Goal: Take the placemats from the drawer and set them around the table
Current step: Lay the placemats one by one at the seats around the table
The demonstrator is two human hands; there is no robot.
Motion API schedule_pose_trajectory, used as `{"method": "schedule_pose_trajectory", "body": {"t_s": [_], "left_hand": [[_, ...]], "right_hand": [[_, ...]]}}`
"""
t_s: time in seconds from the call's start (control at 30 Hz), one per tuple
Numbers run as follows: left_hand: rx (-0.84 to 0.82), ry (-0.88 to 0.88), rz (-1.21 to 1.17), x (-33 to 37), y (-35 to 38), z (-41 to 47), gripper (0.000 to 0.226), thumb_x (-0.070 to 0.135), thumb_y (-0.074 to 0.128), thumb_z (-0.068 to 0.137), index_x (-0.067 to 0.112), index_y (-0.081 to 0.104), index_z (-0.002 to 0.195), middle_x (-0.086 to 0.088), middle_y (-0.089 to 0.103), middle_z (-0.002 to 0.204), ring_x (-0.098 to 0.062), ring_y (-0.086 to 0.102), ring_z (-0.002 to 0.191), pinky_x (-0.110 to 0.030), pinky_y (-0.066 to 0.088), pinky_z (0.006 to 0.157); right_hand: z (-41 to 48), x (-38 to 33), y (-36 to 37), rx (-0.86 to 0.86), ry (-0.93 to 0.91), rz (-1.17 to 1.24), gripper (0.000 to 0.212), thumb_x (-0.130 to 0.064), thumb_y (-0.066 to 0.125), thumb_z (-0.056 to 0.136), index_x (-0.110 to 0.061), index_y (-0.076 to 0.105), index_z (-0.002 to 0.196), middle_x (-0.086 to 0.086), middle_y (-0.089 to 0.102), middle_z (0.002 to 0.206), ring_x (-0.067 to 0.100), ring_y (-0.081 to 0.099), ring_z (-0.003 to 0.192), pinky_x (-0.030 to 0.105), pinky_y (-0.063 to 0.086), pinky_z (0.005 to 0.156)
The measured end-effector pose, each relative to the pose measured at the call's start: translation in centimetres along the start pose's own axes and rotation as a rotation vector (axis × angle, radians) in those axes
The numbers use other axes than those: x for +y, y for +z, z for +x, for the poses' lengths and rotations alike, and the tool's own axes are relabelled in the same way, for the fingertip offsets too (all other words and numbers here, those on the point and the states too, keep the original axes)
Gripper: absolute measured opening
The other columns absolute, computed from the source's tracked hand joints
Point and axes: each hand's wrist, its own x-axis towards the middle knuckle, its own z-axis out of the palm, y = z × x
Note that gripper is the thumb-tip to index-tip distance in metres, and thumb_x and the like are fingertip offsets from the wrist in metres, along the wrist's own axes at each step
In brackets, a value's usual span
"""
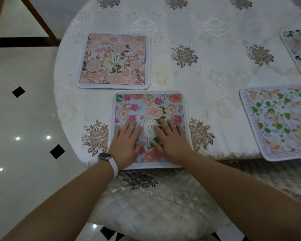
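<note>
A blue floral placemat (151, 106) lies flat at the near edge of the round table (207, 84). My left hand (127, 141) and my right hand (170, 138) both rest palm down on its near half, fingers spread and flat. A pink floral placemat (113, 60) lies further back on the left. A pale placemat with green leaves (278, 122) lies at the right edge. Another pale placemat (297, 47) shows partly at the far right. The drawer is out of view.
An embroidered cream tablecloth (184, 54) covers the table and hangs over its near edge. Glossy white floor tiles with small black diamonds (57, 151) lie to the left. A dark wooden frame (40, 20) stands at the upper left.
</note>
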Motion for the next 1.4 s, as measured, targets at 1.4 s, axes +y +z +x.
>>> {"method": "schedule_pose_trajectory", "body": {"t_s": [1.4], "left_hand": [[0.100, -0.179, 0.110, -2.9, 1.1, 2.0, 0.076, 0.065, 0.013, 0.097, 0.021, 0.001, 0.157, -0.008, 0.002, 0.165, -0.026, 0.002, 0.151, -0.048, 0.008, 0.120]], "right_hand": [[0.4, 4.3, 0.9, 0.100, 0.202, 0.017, 0.081, -0.066, 0.012, 0.094, -0.016, 0.001, 0.156, 0.011, -0.005, 0.164, 0.025, -0.011, 0.149, 0.038, -0.012, 0.117]]}}
